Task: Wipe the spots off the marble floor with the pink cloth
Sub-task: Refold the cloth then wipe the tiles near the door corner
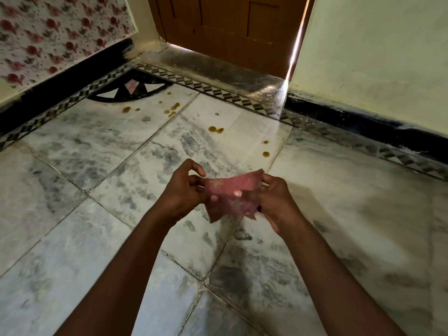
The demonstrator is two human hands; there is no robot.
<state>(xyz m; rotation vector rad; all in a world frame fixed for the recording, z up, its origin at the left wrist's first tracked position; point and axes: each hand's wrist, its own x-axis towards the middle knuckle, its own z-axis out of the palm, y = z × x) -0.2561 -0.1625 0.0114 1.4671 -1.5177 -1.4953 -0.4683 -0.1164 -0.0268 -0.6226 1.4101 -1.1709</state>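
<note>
Marble floor (101, 151) before a wooden door (225, 27), with the pink cloth (230, 192) held above it, stretched between the left hand (186, 190) and right hand (274, 202), brown spots (215, 129) lying beyond.
</note>
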